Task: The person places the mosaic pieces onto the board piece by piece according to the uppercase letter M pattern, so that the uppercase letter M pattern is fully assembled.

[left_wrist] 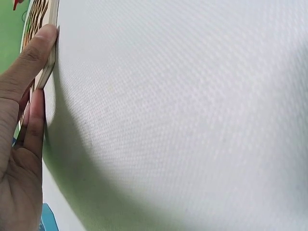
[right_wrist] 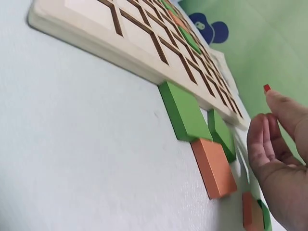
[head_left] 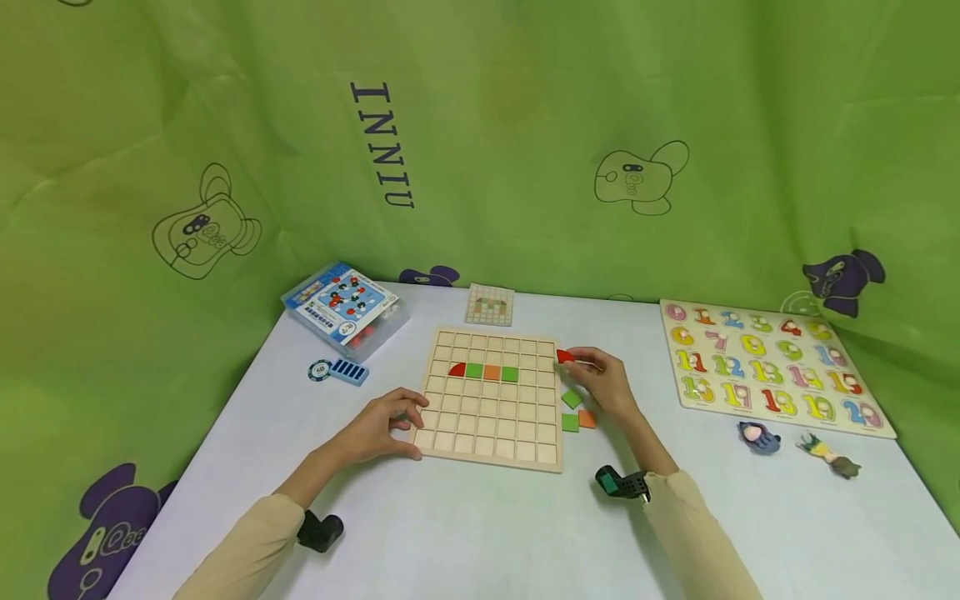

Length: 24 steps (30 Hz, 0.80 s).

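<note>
A square wooden grid board [head_left: 480,427] lies on the table. A row of pieces sits in its cells: a red quarter-round [head_left: 457,369], a green square [head_left: 474,371], an orange square [head_left: 492,372] and another green square [head_left: 510,374]. My left hand [head_left: 382,427] holds the board's near-left corner, thumb and curved fingers against its edges. Beside the far-right edge, my right hand [head_left: 602,382] pinches a red piece [head_left: 564,357] between thumb and fingertips, raised off the table in the right wrist view. Loose green [right_wrist: 185,113] and orange [right_wrist: 214,168] tiles lie along the board's right side.
A small pattern card [head_left: 490,305] lies behind the board. Back left are a clear plastic box [head_left: 341,308] and blue game pieces [head_left: 348,372]. Rightward lie a number puzzle [head_left: 765,367] and two small figures, one blue [head_left: 759,437]. Green cloth [head_left: 510,167] hangs behind the table.
</note>
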{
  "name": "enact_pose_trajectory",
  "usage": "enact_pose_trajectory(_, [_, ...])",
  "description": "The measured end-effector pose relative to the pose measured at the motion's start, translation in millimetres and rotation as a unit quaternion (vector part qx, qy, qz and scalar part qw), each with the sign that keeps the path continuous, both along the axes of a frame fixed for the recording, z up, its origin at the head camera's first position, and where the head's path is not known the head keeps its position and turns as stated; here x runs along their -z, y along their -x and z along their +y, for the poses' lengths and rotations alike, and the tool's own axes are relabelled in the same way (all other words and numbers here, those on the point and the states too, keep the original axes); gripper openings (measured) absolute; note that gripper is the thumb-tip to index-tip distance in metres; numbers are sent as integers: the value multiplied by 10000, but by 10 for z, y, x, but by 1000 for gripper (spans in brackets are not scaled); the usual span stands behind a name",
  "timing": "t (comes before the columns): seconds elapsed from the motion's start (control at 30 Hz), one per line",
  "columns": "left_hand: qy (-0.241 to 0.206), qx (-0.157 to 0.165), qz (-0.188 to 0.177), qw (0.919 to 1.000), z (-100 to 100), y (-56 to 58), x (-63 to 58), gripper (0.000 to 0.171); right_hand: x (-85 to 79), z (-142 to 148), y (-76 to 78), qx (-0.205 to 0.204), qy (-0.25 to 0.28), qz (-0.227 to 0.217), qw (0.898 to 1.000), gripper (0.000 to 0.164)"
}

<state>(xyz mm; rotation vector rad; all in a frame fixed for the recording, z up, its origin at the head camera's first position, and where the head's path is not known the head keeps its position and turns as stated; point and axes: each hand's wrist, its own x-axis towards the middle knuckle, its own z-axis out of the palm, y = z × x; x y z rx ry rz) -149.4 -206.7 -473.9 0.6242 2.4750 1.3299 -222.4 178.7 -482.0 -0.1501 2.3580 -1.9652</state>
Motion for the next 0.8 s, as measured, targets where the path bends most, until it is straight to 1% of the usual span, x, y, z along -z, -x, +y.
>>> enact_pose_trajectory(0.07, [11,12,24,10000,3,1,-9,33,-37,-41,-24,-48,1,15,10000,33])
enact_pose_trajectory(0.17, [62,42,81,9999,7,4,-21,33,-43,-92,-34,-75,-43,-45,10000,32])
enact_pose_trajectory(0.23, [89,49,93,9999,8,8,-25,33,-37,-128,-31,-89,-30,-37,9999,32])
enact_pose_trajectory(0.3, [107,50,104,9999,9,11,-24,33,7,-157,-13,-116,11,29,9999,33])
enact_pose_trajectory(0.37, [105,44,106,9999,9,14,-20,34,11,-197,-12,-145,73,135,9998,32])
enact_pose_trajectory(0.43, [83,38,89,9999,9,15,-15,34,16,-235,-9,-173,192,138,9996,31])
enact_pose_trajectory(0.53, [54,37,79,9999,7,15,-6,34,13,-292,-7,-175,211,99,9996,30])
enact_pose_trajectory(0.6, [39,42,81,10000,5,15,-1,35,10,-325,-8,-187,78,143,9997,28])
enact_pose_trajectory(0.67, [29,44,90,9999,3,16,2,35,9,-351,-13,-187,-174,239,9994,26])
enact_pose_trajectory(0.8, [-4,54,76,10000,0,14,5,35,-3,-397,-39,-206,-873,466,9949,24])
